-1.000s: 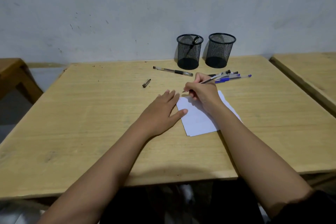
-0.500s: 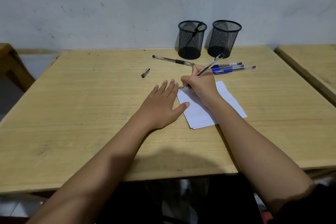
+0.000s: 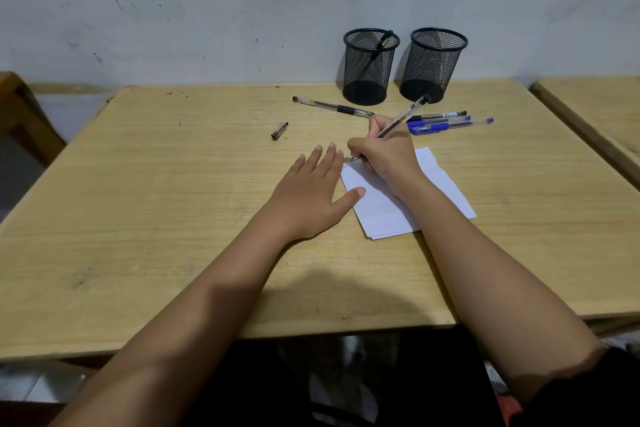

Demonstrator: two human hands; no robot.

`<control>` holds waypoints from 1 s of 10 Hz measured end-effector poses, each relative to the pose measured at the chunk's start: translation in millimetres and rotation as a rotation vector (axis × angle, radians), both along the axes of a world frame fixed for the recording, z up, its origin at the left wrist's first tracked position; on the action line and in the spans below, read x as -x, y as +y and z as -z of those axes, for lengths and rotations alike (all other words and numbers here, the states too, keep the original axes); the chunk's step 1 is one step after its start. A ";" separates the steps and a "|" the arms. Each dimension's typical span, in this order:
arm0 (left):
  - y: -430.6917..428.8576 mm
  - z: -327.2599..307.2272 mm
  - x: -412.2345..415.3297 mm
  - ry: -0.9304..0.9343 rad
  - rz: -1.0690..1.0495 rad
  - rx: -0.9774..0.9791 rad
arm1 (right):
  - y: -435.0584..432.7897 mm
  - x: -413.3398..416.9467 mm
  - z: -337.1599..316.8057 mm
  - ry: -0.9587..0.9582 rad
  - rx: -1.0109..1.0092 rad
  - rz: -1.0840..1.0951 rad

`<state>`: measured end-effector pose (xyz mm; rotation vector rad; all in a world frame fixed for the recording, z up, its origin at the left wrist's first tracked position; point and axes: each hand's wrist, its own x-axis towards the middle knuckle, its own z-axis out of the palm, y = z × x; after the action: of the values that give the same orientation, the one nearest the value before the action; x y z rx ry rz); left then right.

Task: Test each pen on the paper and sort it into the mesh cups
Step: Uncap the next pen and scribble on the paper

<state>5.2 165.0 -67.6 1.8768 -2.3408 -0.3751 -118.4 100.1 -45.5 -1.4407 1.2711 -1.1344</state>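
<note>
On the paper [image 3: 446, 184], right hand [image 3: 384, 156] grips a pen [image 3: 407, 114] (tip down); left hand [image 3: 311, 194] flat

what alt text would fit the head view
A right hand grips a pen, its tip on white paper; the left hand lies flat alongside. Spare pens lie before two black mesh cups on a wooden table.

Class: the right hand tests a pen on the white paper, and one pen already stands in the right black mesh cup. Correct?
No. The head view shows that dark pen in the left black mesh cup; the right black mesh cup looks empty.
</note>
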 end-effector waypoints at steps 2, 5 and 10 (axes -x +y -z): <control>0.1 -0.3 0.3 -0.008 -0.003 -0.001 | -1.8 1.7 -0.7 0.023 0.006 0.012; 0.7 -0.3 0.7 -0.002 -0.002 0.004 | 1.9 0.2 -3.0 -0.017 -0.007 0.001; -0.3 0.6 1.0 0.000 -0.007 0.010 | 0.3 0.5 -1.5 0.019 -0.008 0.065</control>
<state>4.2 164.7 -68.2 1.8804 -2.3306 -0.3623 -118.9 100.4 -44.0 -1.4166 1.3427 -1.1592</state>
